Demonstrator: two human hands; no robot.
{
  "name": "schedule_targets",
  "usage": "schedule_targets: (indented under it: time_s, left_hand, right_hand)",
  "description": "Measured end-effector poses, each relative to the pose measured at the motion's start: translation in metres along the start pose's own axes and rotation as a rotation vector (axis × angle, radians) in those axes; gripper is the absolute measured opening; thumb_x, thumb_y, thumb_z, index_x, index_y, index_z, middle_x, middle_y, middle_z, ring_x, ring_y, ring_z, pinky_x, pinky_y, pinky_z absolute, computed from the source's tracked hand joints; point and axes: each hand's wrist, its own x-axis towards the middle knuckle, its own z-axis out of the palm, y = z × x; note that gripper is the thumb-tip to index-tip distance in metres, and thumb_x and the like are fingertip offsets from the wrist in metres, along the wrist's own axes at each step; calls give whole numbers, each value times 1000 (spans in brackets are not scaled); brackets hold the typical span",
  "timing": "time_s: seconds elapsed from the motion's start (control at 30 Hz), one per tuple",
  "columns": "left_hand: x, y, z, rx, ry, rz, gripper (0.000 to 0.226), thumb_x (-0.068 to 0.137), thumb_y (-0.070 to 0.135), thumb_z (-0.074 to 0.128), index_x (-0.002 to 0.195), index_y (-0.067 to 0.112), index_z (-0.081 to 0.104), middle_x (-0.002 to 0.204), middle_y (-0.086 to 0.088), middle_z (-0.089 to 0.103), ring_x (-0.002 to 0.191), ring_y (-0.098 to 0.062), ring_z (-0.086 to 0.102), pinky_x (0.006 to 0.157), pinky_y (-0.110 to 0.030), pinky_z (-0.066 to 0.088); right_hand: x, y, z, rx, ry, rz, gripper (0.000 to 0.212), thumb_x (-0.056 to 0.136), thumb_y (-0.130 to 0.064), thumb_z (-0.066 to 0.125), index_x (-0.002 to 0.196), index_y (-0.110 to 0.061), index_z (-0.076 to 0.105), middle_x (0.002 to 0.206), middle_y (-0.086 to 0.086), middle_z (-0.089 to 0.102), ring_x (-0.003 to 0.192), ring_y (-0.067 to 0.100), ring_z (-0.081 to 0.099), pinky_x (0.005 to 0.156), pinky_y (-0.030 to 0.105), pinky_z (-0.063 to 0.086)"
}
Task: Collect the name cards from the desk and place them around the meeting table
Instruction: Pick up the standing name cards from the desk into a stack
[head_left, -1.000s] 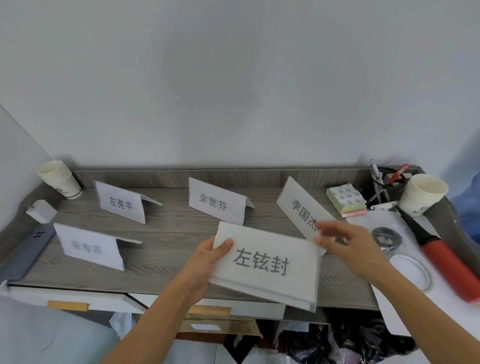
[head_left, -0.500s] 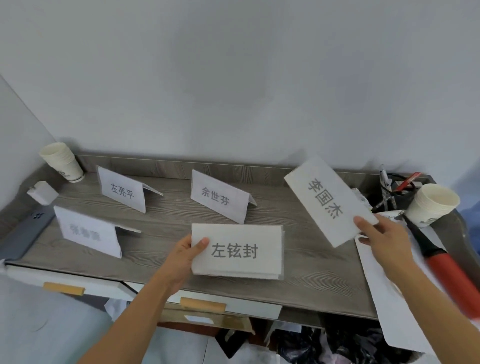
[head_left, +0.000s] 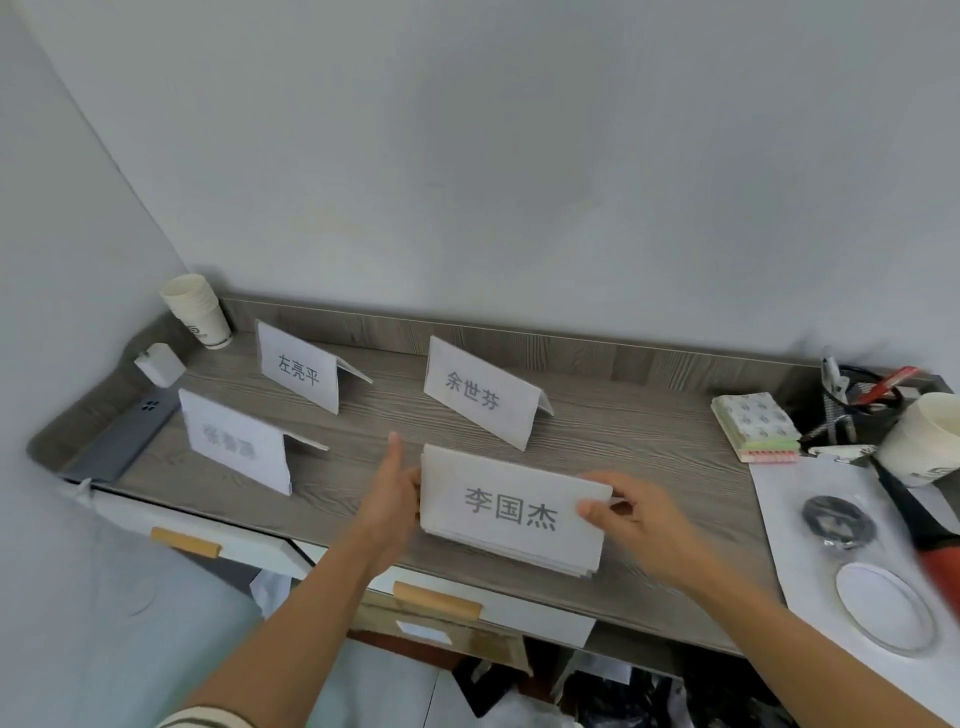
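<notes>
A flat stack of white folded name cards (head_left: 511, 512) is held just above the front of the grey wooden desk (head_left: 623, 431), the top one printed 李国杰. My left hand (head_left: 389, 499) grips the stack's left edge with the thumb raised. My right hand (head_left: 631, 512) pinches its right edge. Three more name cards stand as tents on the desk: 左亮平 (head_left: 297, 368) at the back left, 余世芬 (head_left: 475, 392) at the back middle, and one with blurred print (head_left: 234, 441) at the front left.
Stacked paper cups (head_left: 196, 310), a white charger (head_left: 160, 361) and a grey phone (head_left: 124, 436) sit at the left end. At the right are sticky notes (head_left: 756, 434), a pen holder (head_left: 857, 410), a paper cup (head_left: 922, 447), a white sheet (head_left: 810, 525) and a red-handled tool (head_left: 930, 535). Drawers lie below.
My right hand brought the 李国杰 card down from the upper right and laid it on top of the card in my left hand; both hands now hold the stack together.
</notes>
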Motion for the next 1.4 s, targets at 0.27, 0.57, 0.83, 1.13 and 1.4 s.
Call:
schedule_targets:
  time_s: [0.27, 0.57, 0.83, 1.13, 1.4]
  left_hand:
    - [15, 12, 15, -30, 164, -20, 58, 88, 66, 35, 112, 20, 61, 116, -8, 68, 109, -22, 62, 110, -49, 35]
    - [10, 44, -47, 406, 277, 309, 47, 97, 43, 39, 100, 4, 65, 102, -20, 68, 96, -28, 63, 82, -36, 47]
    - [23, 80, -226, 467, 792, 397, 17, 94, 21, 51, 103, 12, 62, 98, -4, 62, 95, -21, 58, 81, -33, 45]
    - [72, 71, -336, 483, 623, 169, 34, 96, 33, 49, 120, 10, 55, 108, -6, 58, 101, -23, 57, 86, -40, 48]
    - [62, 89, -313, 517, 627, 402, 44, 97, 42, 42, 68, 11, 53, 61, -3, 55, 54, -13, 48, 50, -24, 34]
  right_hand:
    - [-13, 4, 42, 168, 113, 75, 49, 80, -60, 55, 116, -73, 25, 126, -11, 58, 105, 10, 63, 86, 43, 56]
    - [-1, -76, 25, -277, 464, -153, 71, 79, -64, 47, 141, -32, 37, 150, -7, 38, 137, 13, 35, 109, 41, 32]
    - [105, -149, 153, -239, 149, -284, 27, 88, -40, 61, 111, -28, 66, 102, -22, 64, 92, -6, 59, 77, 24, 52]
    - [207, -162, 281, -506, -187, -157, 60, 83, -58, 57, 136, -32, 45, 133, -12, 54, 118, 9, 51, 94, 29, 44]
    - [206, -183, 252, -320, -36, -98, 35, 89, -42, 60, 123, -33, 59, 112, -14, 70, 94, 6, 63, 76, 25, 52]
